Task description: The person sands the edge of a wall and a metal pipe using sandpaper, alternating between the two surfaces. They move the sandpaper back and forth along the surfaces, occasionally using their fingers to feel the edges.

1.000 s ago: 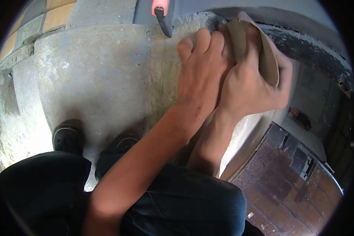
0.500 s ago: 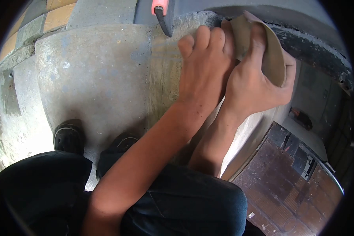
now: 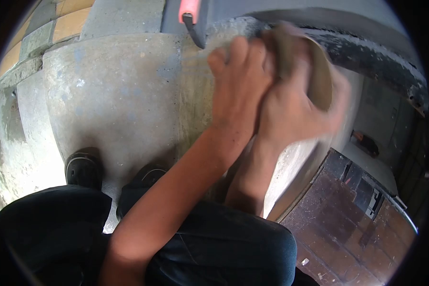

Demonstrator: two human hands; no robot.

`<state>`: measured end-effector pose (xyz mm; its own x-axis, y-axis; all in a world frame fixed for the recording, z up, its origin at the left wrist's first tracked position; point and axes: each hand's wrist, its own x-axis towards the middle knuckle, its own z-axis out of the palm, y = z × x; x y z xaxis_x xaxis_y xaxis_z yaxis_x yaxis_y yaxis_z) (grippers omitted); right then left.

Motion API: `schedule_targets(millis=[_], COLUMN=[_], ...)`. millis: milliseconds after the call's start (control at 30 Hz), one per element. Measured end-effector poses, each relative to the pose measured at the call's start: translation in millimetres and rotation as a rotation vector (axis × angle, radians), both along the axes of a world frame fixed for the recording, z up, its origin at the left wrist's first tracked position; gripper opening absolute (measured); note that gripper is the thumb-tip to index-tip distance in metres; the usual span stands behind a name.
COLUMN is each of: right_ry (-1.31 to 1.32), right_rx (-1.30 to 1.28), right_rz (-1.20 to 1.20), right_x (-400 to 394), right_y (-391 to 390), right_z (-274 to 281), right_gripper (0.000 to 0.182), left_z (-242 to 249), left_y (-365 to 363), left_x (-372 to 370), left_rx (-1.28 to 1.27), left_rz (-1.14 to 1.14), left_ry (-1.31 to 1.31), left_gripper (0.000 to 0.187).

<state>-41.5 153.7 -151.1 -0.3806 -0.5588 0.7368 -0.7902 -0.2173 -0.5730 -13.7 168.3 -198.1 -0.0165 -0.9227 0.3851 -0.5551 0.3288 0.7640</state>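
Note:
My right hand [image 3: 295, 102], smeared by motion, grips a curved tan-grey sheet [image 3: 321, 76], its thumb on the near side and its fingers round the right edge. My left hand [image 3: 238, 86] lies close against it on the left, fingers curled down at the dark ledge; what they press or hold is hidden. Just left of and above my left hand, a tool with a pink handle [image 3: 189, 8] and a dark curved blade [image 3: 195, 34] rests near the ledge.
Worn concrete floor [image 3: 114, 95] spreads at left, with a black shoe [image 3: 82, 169] on it. A dark, wet-looking edge [image 3: 372, 59] runs along the upper right. A brown panelled surface [image 3: 329, 209] stands at lower right.
Both hands have shifted slightly left and down, and the sheet has moved with my right hand, which is now blurred. The pink-handled tool appears slightly lower and further left.

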Motion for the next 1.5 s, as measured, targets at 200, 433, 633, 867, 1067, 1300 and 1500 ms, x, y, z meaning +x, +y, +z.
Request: schedule_targets(millis=[200,433,633,867,1067,1300,1500], right_ry=[-0.009,0.192,-0.052,0.123,0.129,-0.171,0.196], right_rx=[-0.158,-0.098,-0.116,-0.091,-0.083,-0.108,0.075], right_rz=[-0.036,-0.185,-0.214,-0.213,-0.223,-0.248,-0.345], right_x=[5,-4,-27,-31,-28,-6,-42], right_y=[4,7,12,12,5,3,18], right_z=[3,15,27,39,45,76,26], right_gripper=[0.017,0.027,0.018,0.014,0.016,0.034,0.030], left_z=[5,4,35,44,51,77,40], left_y=[2,-3,2,-9,-13,2,5], left_x=[6,8,-2,-2,1,2,5], left_rx=[0.000,-0.075,-0.070,-0.073,-0.031,-0.086,0.051], left_rz=[-0.060,-0.117,-0.022,0.001,-0.044,-0.072,-0.076], left_ry=[0.037,0.074,-0.138,-0.066,-0.112,-0.217,-0.233], left_gripper=[0.054,0.065,0.055,0.055,0.059,0.060,0.048])
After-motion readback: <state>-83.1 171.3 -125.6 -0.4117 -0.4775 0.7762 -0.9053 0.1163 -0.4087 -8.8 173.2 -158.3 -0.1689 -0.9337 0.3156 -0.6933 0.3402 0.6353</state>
